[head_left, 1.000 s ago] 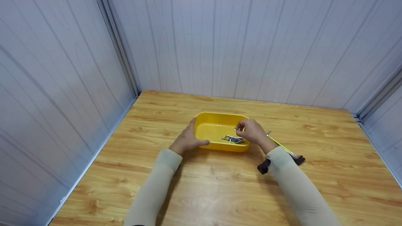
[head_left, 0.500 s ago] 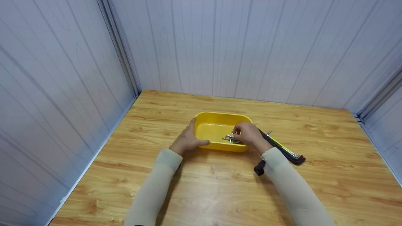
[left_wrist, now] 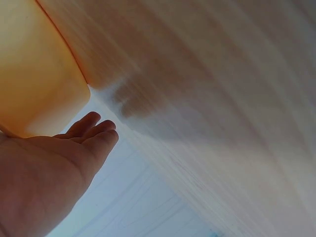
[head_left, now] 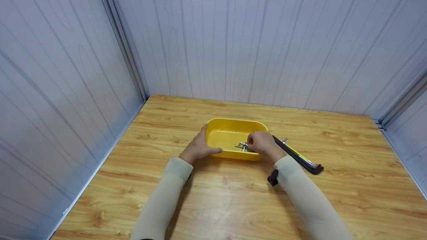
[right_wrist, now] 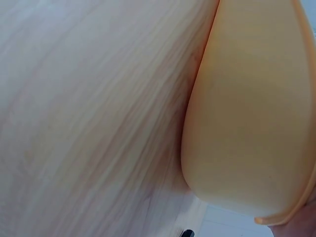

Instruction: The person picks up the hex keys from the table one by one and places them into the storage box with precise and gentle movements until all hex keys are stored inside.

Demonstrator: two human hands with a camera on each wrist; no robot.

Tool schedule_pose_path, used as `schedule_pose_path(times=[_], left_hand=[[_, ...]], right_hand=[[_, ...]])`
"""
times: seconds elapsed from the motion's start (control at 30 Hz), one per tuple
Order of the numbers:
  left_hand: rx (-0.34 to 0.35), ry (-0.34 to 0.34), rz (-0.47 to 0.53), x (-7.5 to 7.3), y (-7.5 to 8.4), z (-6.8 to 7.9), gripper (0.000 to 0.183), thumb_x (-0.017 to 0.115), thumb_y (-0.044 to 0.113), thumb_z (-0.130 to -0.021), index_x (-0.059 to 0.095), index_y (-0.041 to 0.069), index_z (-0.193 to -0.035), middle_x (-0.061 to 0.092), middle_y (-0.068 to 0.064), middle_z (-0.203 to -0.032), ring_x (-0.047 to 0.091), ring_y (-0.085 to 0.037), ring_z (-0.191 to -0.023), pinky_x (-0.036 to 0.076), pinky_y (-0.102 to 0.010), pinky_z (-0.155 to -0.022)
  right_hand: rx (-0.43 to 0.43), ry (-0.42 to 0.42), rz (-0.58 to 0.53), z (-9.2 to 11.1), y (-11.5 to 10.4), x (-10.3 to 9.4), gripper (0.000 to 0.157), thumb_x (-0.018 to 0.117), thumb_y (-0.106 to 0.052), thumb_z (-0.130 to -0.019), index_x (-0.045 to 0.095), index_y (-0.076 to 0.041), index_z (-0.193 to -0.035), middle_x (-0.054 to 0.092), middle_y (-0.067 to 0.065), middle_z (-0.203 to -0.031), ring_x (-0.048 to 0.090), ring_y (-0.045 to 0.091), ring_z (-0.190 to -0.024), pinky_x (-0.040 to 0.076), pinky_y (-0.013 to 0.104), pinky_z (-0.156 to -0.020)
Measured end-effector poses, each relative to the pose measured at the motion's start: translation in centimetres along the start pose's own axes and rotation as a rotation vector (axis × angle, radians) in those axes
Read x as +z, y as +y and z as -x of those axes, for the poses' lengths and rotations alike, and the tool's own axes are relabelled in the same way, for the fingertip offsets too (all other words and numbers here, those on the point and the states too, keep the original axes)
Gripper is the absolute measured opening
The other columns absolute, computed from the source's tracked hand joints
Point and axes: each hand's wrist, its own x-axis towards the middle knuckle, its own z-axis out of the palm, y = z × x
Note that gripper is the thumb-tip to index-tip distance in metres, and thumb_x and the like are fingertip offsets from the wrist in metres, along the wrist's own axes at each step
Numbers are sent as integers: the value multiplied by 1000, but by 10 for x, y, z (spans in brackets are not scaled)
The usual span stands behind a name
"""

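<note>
A yellow plastic bin (head_left: 230, 122) stands mid-table in the head view. My left hand (head_left: 200, 146) holds its left end, thumb along the near rim and forefinger at the side. In the left wrist view the other fingers (left_wrist: 101, 138) extend past the bin's wall. Inside the bin's right part lie several small silver hex keys (head_left: 243, 146), partly covered by my right hand (head_left: 263, 144). That hand reaches over the near right corner with bent fingers. Its fingertips are hidden, so what they hold does not show. The right wrist view mostly shows the bin's outer wall (right_wrist: 247, 108).
Right of the bin, long black hex keys (head_left: 300, 160) lie on the wood-patterned table (head_left: 213, 200) beside a yellow-green rod (head_left: 297, 150) with a silver end. White panel walls (head_left: 213, 50) stand behind and at both sides.
My right hand has moved down and left into the bin, over the small hex keys. More of the long black keys shows beside the wrist. The left hand and bin stay put.
</note>
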Motion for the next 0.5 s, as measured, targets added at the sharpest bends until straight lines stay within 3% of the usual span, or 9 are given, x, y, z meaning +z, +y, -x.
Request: schedule_pose_path(times=[0.3, 0.5], left_hand=[[17, -10, 44, 0, 0, 1, 122, 83, 47, -65, 7, 15, -155, 47, -10, -137, 52, -28, -112, 38, -39, -100], [8, -9, 33, 0, 0, 1, 122, 83, 47, -65, 6, 16, -155, 46, -9, -139, 51, -26, -113, 37, -39, -102]], right_hand=[[-18, -14, 57, -2, 0, 2, 8, 67, -20, -79, 70, -14, -77, 64, -3, -70, 53, 17, -67, 44, 36, -74], [13, -37, 28, -2, -1, 1, 6, 68, -19, -78, 69, -14, -76, 61, -2, -69, 52, 19, -68, 40, 35, -73]])
